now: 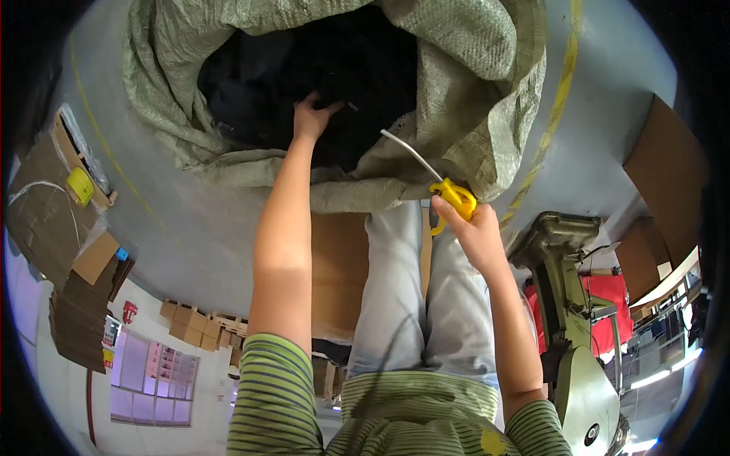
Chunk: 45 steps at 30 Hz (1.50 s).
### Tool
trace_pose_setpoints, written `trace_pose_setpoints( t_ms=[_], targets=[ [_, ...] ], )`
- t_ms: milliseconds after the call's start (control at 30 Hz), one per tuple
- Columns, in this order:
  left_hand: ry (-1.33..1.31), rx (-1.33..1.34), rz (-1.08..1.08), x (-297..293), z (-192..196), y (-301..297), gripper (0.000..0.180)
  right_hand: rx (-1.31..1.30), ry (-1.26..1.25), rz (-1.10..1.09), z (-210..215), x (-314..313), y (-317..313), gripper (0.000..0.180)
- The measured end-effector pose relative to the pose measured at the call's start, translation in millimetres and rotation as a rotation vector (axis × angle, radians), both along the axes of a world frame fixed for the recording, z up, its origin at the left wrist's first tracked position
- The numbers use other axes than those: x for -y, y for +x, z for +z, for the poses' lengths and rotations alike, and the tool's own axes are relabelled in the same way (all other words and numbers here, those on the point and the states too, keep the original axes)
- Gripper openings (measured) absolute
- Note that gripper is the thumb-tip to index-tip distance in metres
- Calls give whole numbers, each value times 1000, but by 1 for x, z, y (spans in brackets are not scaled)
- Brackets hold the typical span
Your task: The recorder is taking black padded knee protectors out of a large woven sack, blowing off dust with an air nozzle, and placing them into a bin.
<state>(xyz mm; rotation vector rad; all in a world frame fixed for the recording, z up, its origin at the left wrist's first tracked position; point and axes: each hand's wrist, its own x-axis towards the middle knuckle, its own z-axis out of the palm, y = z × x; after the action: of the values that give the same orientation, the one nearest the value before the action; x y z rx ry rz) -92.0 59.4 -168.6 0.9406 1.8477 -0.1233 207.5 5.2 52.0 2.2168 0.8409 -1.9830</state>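
striped green shirt (414, 391) at six o'clock, yellow-handled tool (458, 197) near three

your pale jeans (391, 296) stretch from the shirt toward twelve o'clock, where a woven sack (471, 45) stands with its mouth wide and its rim folded into thick rolls. black contents (255, 87) lie inside it. at eleven o'clock your left hand (310, 120) reaches into that mouth, thumb and fingers spread against the dark pile; you cannot tell there how firmly the fingertips touch. at three o'clock your right hand (477, 234) is closed around the tool's looped handle, and the slim pale shaft points between ten and eleven, its tip showing against the sack's opening. toward four o'clock stands a green machine (582, 372); at two, a yellow line (563, 83) crosses the grey floor (608, 106).
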Motion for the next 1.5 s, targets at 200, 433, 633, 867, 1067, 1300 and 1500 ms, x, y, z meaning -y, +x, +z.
trace_pose_setpoints(
  t_ms=[200, 433, 633, 867, 1067, 1300, 1500],
  targets=[
    [399, 147, 503, 8, 95, 40, 52, -122, -98, -75, 7, -3, 8, 39],
    [657, 117, 910, 37, 158, 20, 44, -249, -201, 161, 20, -38, -34, 40],
    [430, -184, 1531, 49, 157, 16, 40, -21, 82, 344, 2, -27, -48, 53],
    [173, 1214, 1749, 111, 129, -51, 23, -214, -135, 225, 23, -31, -54, 45],
    [-224, 2066, 1108, 109, 142, -21, 17, -339, -191, 153, 17, -41, -35, 45],
    [-262, 1956, 1270, 145, 176, -29, 24, -139, 33, 485, 5, -18, -37, 53],
    [133, 2366, 1030, 299, 233, -97, 9, -648, -404, 339, 25, -8, -57, 52]
  ],
)
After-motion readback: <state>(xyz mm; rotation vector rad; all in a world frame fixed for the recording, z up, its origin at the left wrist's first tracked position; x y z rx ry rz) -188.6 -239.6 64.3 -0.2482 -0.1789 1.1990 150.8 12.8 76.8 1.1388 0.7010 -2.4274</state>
